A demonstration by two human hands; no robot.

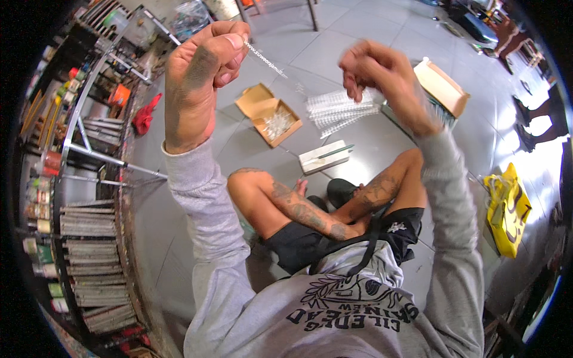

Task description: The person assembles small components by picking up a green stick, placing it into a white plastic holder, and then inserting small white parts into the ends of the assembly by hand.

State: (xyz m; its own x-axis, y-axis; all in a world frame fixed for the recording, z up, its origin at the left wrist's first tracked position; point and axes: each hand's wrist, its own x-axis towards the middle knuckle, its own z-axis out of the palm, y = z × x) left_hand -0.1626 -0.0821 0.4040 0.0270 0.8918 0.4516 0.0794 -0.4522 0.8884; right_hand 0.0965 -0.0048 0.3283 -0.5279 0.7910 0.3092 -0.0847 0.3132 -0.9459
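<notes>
Head view: left hand (200,71), raised, pinches one end of a slim clear plastic sleeve (267,61) with small print. Right hand (382,74), clenched, grip contents unclear. Floor beyond: open cardboard box (268,113), pile of clear sleeves (340,110), yellow bag (507,209) at right.

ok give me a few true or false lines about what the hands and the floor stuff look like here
1. The left hand pinches a thin clear strip. True.
2. The open cardboard box sits on a table. False: it lies on the floor.
3. Both hands are raised above the crossed legs. True.
4. The yellow bag hangs from the right hand. False: it lies on the floor, apart from it.
</notes>
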